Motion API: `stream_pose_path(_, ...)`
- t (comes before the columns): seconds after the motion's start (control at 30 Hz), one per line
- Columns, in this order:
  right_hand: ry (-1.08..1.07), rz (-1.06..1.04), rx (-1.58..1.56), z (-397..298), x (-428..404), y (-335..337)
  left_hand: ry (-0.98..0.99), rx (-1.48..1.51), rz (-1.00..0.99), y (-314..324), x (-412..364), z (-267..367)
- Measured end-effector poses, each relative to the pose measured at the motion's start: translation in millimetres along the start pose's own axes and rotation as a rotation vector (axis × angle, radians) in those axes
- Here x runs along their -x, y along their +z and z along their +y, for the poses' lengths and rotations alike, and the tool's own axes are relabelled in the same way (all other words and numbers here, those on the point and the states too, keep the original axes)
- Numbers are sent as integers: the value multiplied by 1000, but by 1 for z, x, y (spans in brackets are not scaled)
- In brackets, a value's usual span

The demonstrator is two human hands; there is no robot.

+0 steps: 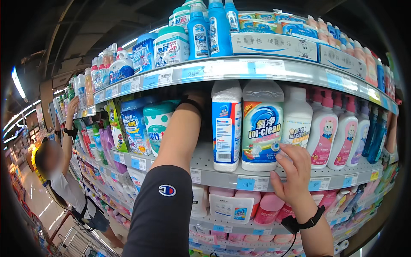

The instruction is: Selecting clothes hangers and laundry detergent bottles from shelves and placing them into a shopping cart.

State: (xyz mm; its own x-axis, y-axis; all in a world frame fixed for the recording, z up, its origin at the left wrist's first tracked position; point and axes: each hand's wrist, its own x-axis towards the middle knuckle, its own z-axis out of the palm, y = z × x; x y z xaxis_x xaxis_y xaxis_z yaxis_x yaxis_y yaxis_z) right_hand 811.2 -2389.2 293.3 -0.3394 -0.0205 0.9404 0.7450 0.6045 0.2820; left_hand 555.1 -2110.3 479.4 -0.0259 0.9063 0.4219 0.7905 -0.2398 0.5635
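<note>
My left arm reaches into a dark gap on the middle shelf, left of a white tub with a blue and red label [226, 128]; the left hand itself is hidden in shadow behind the upper shelf's edge. My right hand [292, 172], fingers spread, is at the front edge of that shelf, by the lower right corner of a clear tub of white powder with a green and blue label [262, 128]. Its fingertips overlap the base of a white bottle [296, 119]. Left of my left arm stand a white tub with green dots [157, 122] and a blue tub [133, 125].
The upper shelf's price rail [218, 69] overhangs the gap. Pink pump bottles [324, 131] stand at the right. Lower shelves hold pink containers [269, 207]. At the left, a person [72, 189] reaches to the upper shelf, beside a metal shopping cart [77, 241].
</note>
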Motion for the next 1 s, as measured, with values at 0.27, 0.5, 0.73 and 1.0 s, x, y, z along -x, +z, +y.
stream_pose_path(0.27, 6, 1, 27, 0, 0, -2, 22, -8, -22, 14, 10, -11)
stream_pose_path(0.5, 17, 37, 3, 1, 1, 2, 130, -214, 1, 3, 28, 21)
stream_pose_path(0.73, 47, 35, 27, -1, 3, -1, 170, -354, 6, 26, 67, 20)
stream_pose_path(1.0, 81, 21, -4, -2, 4, 3, 204, -418, 24, 23, 84, 9)
